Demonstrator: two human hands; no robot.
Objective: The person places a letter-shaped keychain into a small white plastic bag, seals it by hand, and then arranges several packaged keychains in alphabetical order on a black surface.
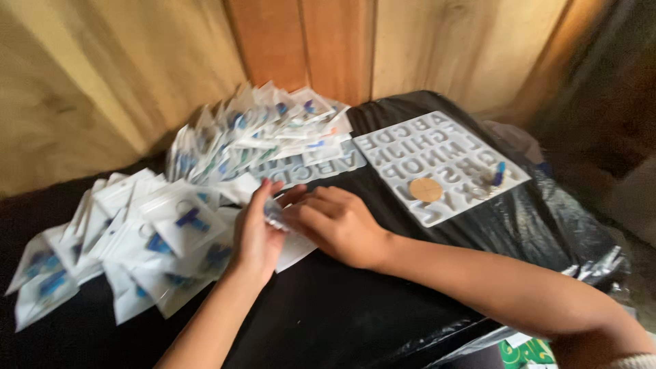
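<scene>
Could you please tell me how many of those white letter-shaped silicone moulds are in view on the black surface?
2. One letter mould lies fully visible at the right, with a round wooden disc on it. A second mould lies beyond the hands, partly covered by packets; more could be hidden underneath.

I see a wood-panel wall [301, 41] behind the surface [328, 314], pale boards flanking a reddish one. Black plastic sheeting covers the surface, glossy and crinkled at its right edge. Soft daylight falls; the far right lies in shadow.
</scene>
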